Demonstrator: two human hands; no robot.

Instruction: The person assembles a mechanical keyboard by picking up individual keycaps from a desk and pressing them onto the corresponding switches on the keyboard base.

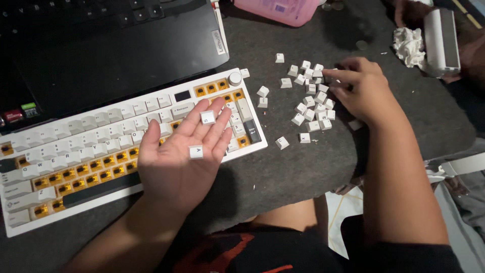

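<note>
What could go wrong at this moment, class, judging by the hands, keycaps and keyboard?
1. Two white keycaps lie loose on the flat, open left hand; a tilt could drop them onto the keyboard.
2. The right hand rummages in the loose keycap pile; outliers near the grey mat's edge might get knocked off.

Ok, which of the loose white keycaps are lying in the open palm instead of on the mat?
Two keycaps: one on the fingers of the left hand and one on its palm. The other loose keycaps lie on the grey mat by the right hand.
</note>
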